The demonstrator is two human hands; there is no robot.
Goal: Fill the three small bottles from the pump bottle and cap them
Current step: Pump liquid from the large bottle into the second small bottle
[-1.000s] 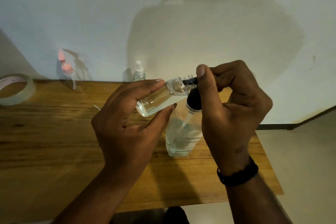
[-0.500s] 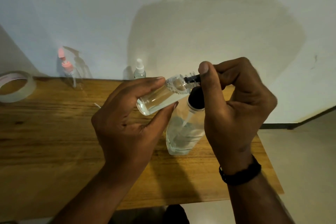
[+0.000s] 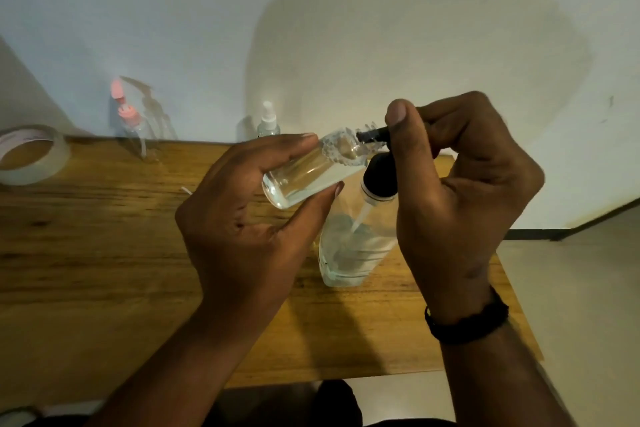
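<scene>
Small bottle (image 3: 304, 173) gripped in left hand (image 3: 242, 218) fingers, tilted, mouth toward pump bottle (image 3: 356, 243) nozzle just rightward; right hand (image 3: 464, 191) fingers clenched on pump head (partly hidden), above worktop (image 3: 104, 253).

— What is sitting on the wooden desk (image 3: 104, 253) right now?
— A roll of clear tape (image 3: 29, 154) is lying flat at the far left. A clear bottle with a pink pump top (image 3: 133, 128) is standing at the back edge by the wall.
— Anything else?
— A small spray bottle with a white top (image 3: 268, 123) is standing farther right along that edge, and the large pump bottle (image 3: 353, 246) is standing nearer, partly filled with clear liquid.
</scene>
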